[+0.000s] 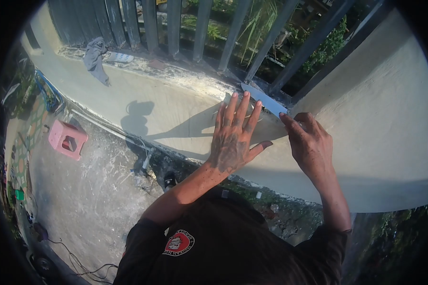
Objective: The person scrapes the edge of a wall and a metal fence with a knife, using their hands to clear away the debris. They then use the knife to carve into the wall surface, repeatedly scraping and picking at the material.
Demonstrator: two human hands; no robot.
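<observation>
My right hand (310,142) is closed around the near end of a flat, knife-like blade (265,100), whose handle end is hidden in the fist. The blade shines pale blue and lies along the top edge of the low wall (176,102), at the foot of the dark fence bars (202,31). Just left of it, my left hand (233,137) has its fingers stretched out and spread, palm toward the wall face. Its fingertips reach close to the blade's lower edge. Pale, rough patches show on the ledge beside the blade.
A grey cloth (95,59) hangs over the ledge, with a white printed item (120,57) beside it. The wall curves up on the right. A pink plastic stool (68,139) stands on the concrete floor (100,190); cables (88,271) lie lower left. Plants grow behind the fence.
</observation>
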